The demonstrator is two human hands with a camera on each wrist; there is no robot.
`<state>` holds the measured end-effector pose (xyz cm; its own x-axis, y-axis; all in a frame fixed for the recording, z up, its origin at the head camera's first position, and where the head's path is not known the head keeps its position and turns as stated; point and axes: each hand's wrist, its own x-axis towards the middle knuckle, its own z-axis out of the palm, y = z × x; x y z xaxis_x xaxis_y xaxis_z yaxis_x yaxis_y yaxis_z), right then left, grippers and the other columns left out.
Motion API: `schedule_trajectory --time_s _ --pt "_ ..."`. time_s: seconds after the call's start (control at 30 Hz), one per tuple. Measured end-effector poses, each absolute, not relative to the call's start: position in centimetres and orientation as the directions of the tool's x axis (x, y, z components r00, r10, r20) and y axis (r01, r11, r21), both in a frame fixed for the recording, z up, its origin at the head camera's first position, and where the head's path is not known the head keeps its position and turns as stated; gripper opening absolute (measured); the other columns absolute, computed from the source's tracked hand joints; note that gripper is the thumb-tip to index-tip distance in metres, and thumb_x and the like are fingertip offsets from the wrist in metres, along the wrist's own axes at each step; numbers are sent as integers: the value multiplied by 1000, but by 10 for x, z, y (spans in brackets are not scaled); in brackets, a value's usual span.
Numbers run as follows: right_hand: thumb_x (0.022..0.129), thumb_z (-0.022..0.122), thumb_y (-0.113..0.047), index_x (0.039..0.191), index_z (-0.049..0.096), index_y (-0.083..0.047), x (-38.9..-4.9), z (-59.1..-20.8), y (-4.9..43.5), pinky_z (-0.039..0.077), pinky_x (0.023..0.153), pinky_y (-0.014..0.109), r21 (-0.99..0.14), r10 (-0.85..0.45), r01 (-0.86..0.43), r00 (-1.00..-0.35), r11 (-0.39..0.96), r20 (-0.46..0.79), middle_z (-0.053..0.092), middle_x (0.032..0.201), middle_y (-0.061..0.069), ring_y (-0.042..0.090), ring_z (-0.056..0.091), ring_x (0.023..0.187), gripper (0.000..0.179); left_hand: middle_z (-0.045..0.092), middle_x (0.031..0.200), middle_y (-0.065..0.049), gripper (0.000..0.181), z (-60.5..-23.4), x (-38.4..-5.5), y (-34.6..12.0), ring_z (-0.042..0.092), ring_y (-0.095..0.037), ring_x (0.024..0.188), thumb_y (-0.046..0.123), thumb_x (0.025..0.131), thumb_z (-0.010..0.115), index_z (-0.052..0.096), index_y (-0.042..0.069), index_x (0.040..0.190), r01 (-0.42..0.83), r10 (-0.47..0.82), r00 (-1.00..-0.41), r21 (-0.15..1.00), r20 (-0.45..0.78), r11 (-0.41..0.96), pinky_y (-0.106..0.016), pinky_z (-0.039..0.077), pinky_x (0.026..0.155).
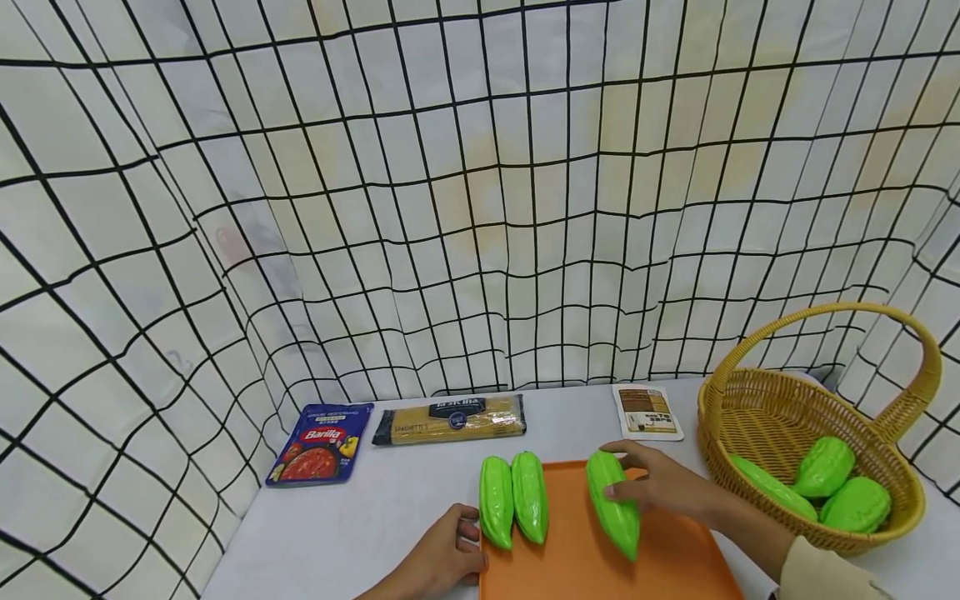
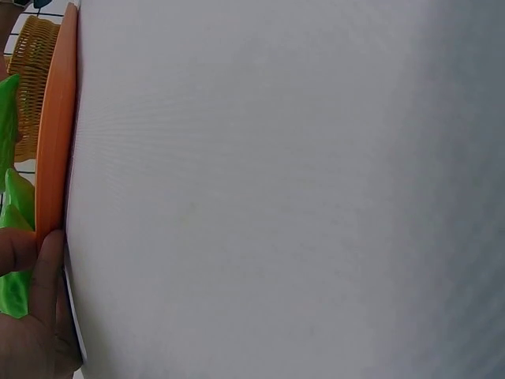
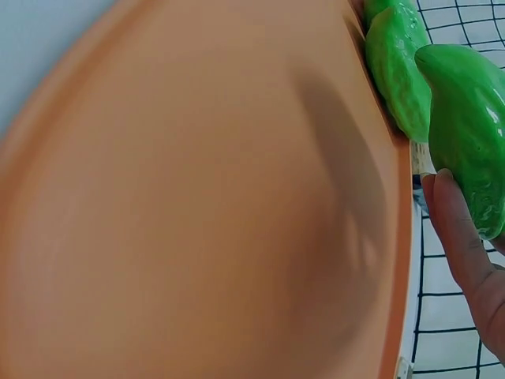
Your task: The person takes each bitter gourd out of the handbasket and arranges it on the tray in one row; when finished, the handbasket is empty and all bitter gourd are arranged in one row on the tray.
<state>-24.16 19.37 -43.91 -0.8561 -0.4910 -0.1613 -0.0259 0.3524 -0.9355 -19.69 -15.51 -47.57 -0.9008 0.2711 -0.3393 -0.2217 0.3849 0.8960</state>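
Note:
In the head view my right hand (image 1: pixel 663 482) grips a glossy green bitter melon (image 1: pixel 611 500) over the right half of an orange tray (image 1: pixel 558 575). The right wrist view shows this bitter melon (image 3: pixel 469 118) raised off the tray, its shadow falling on the tray's floor. Two similar bitter melons (image 1: pixel 513 500) lie side by side along the tray's left part, their tips toward me. My left hand (image 1: pixel 442 554) pinches the tray's left rim, thumb and fingers on either side of it, as the left wrist view shows at the rim (image 2: pixel 54 158).
On the right stands a yellow wicker basket (image 1: pixel 708 425) with a tall handle, holding several green vegetables (image 1: pixel 825 467). Along the back lie a blue Barilla sauce pouch (image 1: pixel 320 444), a spaghetti pack (image 1: pixel 450 419) and a small white-and-brown packet (image 1: pixel 648 412). White grid-patterned fabric (image 1: pixel 480 250) surrounds the table.

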Motion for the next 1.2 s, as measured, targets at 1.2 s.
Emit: schedule_trajectory --time_s 1.2 --pt "85 76 -27 146 44 -5 -254 -447 149 61 82 41 -906 -417 -1 -888 424 -194 53 130 25 24 65 99 72 53 104 -12 60 -477 -194 -155 59 -17 89 -3 77 66 45 -8 133 -196 277 -909 906 -311 374 -34 63 70"
